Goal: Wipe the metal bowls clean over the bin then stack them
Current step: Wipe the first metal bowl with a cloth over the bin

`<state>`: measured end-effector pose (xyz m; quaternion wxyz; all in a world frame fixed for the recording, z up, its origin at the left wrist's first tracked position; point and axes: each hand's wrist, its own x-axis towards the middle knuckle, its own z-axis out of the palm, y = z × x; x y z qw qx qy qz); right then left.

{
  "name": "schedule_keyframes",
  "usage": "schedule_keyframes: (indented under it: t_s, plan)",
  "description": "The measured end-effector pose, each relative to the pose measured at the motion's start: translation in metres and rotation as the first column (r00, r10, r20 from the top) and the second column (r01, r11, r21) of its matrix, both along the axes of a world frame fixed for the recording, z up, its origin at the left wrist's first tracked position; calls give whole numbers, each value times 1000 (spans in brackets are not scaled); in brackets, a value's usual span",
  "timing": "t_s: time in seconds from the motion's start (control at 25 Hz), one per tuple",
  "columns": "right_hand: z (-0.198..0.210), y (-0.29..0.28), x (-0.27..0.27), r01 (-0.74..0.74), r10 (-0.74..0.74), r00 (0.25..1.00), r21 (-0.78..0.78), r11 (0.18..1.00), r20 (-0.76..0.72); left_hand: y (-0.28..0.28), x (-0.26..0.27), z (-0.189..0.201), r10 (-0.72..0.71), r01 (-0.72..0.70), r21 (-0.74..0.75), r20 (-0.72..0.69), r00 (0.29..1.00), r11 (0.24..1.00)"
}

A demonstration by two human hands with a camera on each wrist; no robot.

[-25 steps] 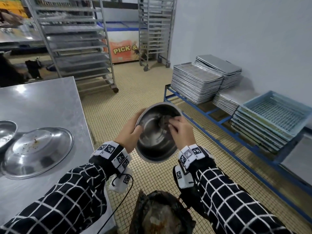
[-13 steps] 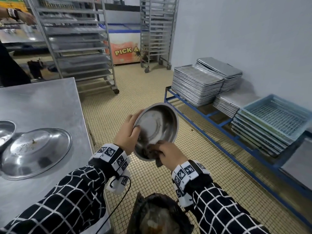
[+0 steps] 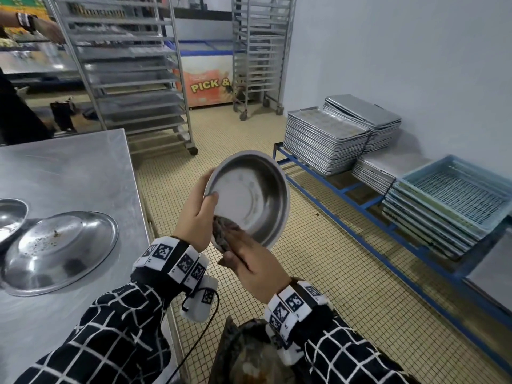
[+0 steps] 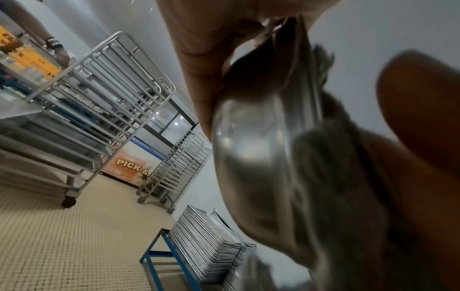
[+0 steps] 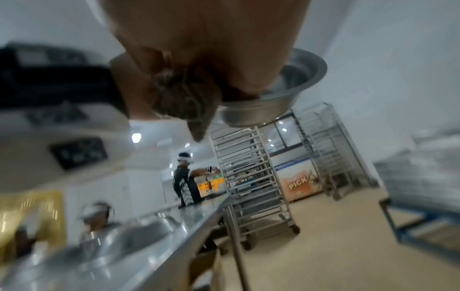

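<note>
- My left hand point(image 3: 196, 217) grips the near-left rim of one round, shiny metal bowl point(image 3: 255, 198), thumb curled inside, fingers behind; the bowl is tilted on edge, its hollow facing me, above the floor tiles and beyond the bin point(image 3: 249, 353).
- My right hand point(image 3: 255, 261) pinches a crumpled dark grey rag point(image 3: 221, 234) and presses it against the bowl's lower inside wall.
- The bin below is dark, its inside brownish with slop.
- On the smooth steel table point(image 3: 69, 167) to my left lie two more metal bowls: one upturned, flecked with crumbs point(image 3: 58, 250), and one cut off by the frame's left edge point(image 3: 11, 217).
- The left wrist view alone shows the bowl's rounded outer base point(image 4: 251, 177), blurred.
- The right wrist view alone shows the rag bunched under my palm point(image 5: 184, 96).
- Far right, a blue frame point(image 3: 368, 214) carries stacked flat trays.
</note>
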<state>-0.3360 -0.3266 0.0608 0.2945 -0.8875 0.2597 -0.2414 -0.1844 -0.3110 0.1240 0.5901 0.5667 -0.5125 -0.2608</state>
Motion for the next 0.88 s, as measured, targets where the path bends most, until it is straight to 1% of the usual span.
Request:
schedule_keyframes:
  t_s: [0.04,0.08,0.12,0.16,0.2,0.24,0.32,0.4,0.44,0.52,0.56,0.64,0.68,0.72,0.8,0.88]
  plan:
    - [-6,-7,-4,15,-30,993,-129,992,-113,1,3,0,10,-10,17,5,1000,1000]
    - [-10,-16,-11,47,-94,975,-227,973,-202,1,6,-2,13,-14,35,10,1000,999]
    - [-12,-24,-18,91,-169,950,-282,955,-263,1,7,-4,8,-9,48,19,1000,999]
    - [-14,-29,-22,126,-217,932,-304,945,-290,1,8,-6,5,-6,57,32,999,998]
    - [-16,-30,-21,142,-229,930,-292,946,-289,1,7,-6,6,-9,58,47,999,998]
    - [-16,-27,-16,138,-206,942,-253,958,-264,0,5,-5,12,-15,52,67,998,999]
    - [-12,-10,0,93,-115,980,-140,986,-160,-2,3,1,28,-32,31,117,993,999]
    - [-10,1,5,71,-77,993,-64,995,-89,-3,4,9,26,-27,5,157,987,1000]
    - [-11,0,1,79,-88,990,-81,994,-110,-3,6,13,8,-8,-3,162,987,1000]
    - [-13,-15,-15,130,-182,963,-250,960,-197,-4,9,17,-30,30,2,155,987,1000]
    - [-14,-26,-23,163,-255,934,-339,927,-249,-4,9,18,-39,37,18,153,987,999]
    - [-15,-46,-34,249,-404,854,-423,871,-328,-3,7,17,-54,46,58,141,988,997]
    - [-14,-54,-36,312,-459,834,-425,850,-306,-2,6,15,-70,62,68,123,990,996]
    - [-11,-61,-37,371,-492,835,-408,834,-247,-1,5,12,-89,82,72,94,992,994]
    - [-3,-69,-36,442,-504,858,-354,824,-100,1,5,9,-115,112,85,32,993,990]
    - [5,-76,-34,469,-482,876,-289,835,29,1,8,9,-126,126,102,-11,992,987]
